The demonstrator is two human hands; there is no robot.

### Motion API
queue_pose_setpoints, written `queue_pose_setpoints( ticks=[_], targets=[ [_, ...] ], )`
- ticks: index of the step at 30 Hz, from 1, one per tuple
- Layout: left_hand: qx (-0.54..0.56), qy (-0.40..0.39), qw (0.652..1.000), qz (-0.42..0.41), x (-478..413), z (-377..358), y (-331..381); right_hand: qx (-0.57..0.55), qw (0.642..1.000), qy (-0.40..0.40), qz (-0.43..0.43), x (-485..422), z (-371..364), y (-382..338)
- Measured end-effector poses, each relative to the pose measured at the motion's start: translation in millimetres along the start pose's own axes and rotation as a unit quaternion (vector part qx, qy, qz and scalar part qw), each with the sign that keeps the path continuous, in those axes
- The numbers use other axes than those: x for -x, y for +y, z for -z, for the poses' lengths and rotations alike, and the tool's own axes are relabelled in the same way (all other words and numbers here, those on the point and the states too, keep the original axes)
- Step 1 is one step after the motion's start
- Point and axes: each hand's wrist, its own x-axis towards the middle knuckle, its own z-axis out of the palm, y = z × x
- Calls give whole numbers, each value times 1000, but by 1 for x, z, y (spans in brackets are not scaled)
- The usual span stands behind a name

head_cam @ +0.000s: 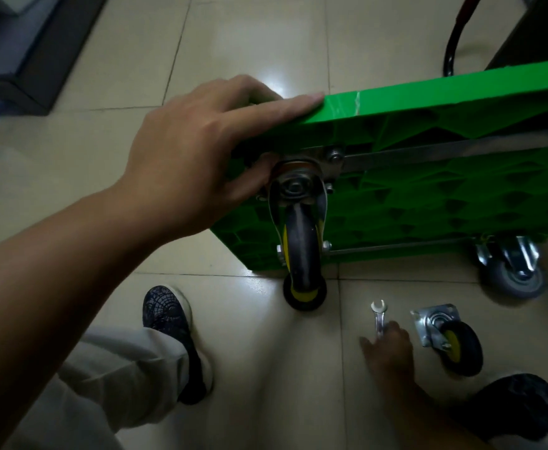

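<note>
1. Green plastic cart (pixel 428 102) stands tipped on its long edge on the floor (pixel 250 43), underside toward the person, evidently so the wheel mounts can be reached.
2. Left hand (pixel 194 151) grips the cart's upper corner, fingers over the top edge and thumb on the underside just beside the caster (pixel 302 248) plate. Judged purpose: keeping the cart upright.
3. Caster is bolted at that corner, its wheel hanging down toward the floor.
4. Wrench (pixel 379 315) lies flat on the floor, near the caster and just beside a spare caster (pixel 451 342). Its long axis runs toward and away from the person, with the open end pointing at the cart and the handle toward the person.
5. Right hand (pixel 388 352) rests with fingers over the wrench handle, thumb spread aside. Blur hides whether it pinches the handle.
6. Grey caster (pixel 513 274) sits at the cart's far lower corner.
</note>
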Motion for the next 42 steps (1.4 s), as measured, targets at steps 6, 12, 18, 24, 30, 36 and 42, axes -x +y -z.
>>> queue_pose_setpoints(
  ticks=[6,12,18,24,30,36,42],
  targets=[
    [-1,4,1000,17,-2,-1,2,-25,999,-6,-30,-1,-18,20],
    [14,-7,999,31,-6,2,3,-34,998,-61,0,-11,-20,13],
    [34,-23,999,34,-9,7,7,2,970,-141,198,-17,83,-30],
    [54,-38,998,24,-14,10,9,133,913,-38,383,27,272,-114],
    [69,-53,996,30,-21,9,15,275,818,147,483,90,343,-143],
    [77,-60,995,29,-26,10,12,308,720,251,569,75,316,-163],
    [72,-45,996,24,-27,5,12,292,695,295,588,57,302,-180]
  ],
)
